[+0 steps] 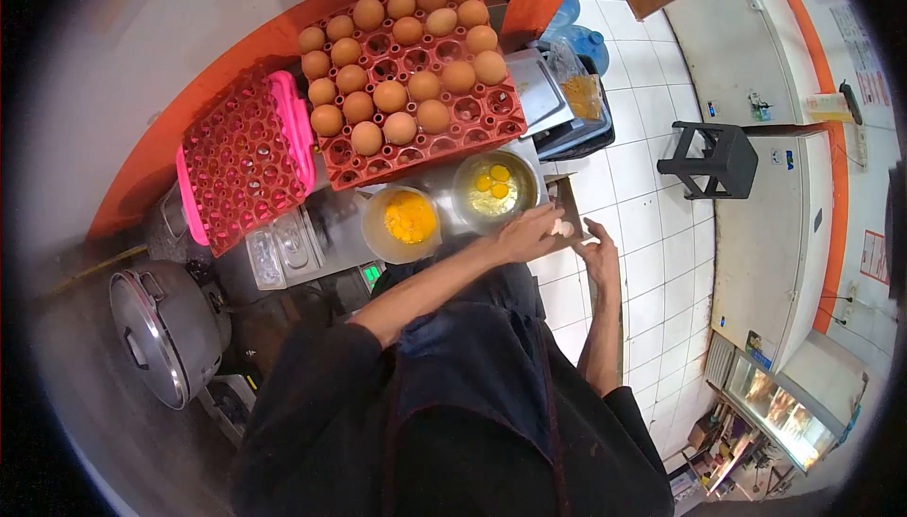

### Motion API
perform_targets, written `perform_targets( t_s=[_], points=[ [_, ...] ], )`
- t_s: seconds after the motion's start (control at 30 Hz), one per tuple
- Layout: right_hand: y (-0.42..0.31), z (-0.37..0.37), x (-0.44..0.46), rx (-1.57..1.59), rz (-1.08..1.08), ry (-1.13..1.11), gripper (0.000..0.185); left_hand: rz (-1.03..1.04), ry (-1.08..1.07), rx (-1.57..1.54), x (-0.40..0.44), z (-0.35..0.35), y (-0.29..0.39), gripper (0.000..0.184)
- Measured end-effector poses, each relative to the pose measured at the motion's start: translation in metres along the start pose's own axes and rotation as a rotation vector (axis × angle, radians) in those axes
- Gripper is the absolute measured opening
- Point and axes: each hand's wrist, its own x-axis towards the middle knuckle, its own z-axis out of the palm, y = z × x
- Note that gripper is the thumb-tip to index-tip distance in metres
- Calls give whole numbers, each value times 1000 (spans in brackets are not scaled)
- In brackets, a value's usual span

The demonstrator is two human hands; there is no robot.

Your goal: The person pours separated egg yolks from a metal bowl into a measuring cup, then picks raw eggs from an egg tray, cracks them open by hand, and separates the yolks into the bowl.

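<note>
My left hand [529, 236] reaches across to the right of the steel bowl [527, 164], its fingers around a pale cracked eggshell [561, 228]. Close beside the shell, my right hand [600, 254] has its fingers apart, with nothing visible in them. Inside the steel bowl, three egg yolks [492, 183] lie in clear egg white. To its left stands a pale jug [376, 235] with several yolks [410, 217] in it. Behind both, a red egg tray [444, 146] carries many brown eggs [389, 97] among some vacant pockets.
Leftward lie a second egg tray [241, 163] on a pink crate [294, 120], clear plastic containers [283, 248] and a large lidded pot [165, 333]. A green-lit display [372, 273] shows below the jug. A black stool [713, 160] stands on the tiled floor near white freezers [770, 224].
</note>
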Motion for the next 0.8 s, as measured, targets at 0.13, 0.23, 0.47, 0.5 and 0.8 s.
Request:
perform_targets(
  t_s=[0.13, 0.23, 0.47, 0.5, 0.8],
  points=[
    [3, -5, 2, -57, 73, 155, 51, -19, 111, 39, -18, -73, 58, 35],
    [-6, 8, 9, 443, 247, 143, 43, 105, 515, 265, -44, -129, 84, 28],
    [-30, 51, 24, 467, 139, -79, 31, -83, 950, 666, -90, -215, 56, 34],
    [-51, 58, 21, 446, 92, -5, 32, -137, 970, 667, -92, -218, 50, 36],
    [-66, 79, 34, 485, 12, -217, 31, -282, 960, 239, -99, -222, 26, 44]
  ],
)
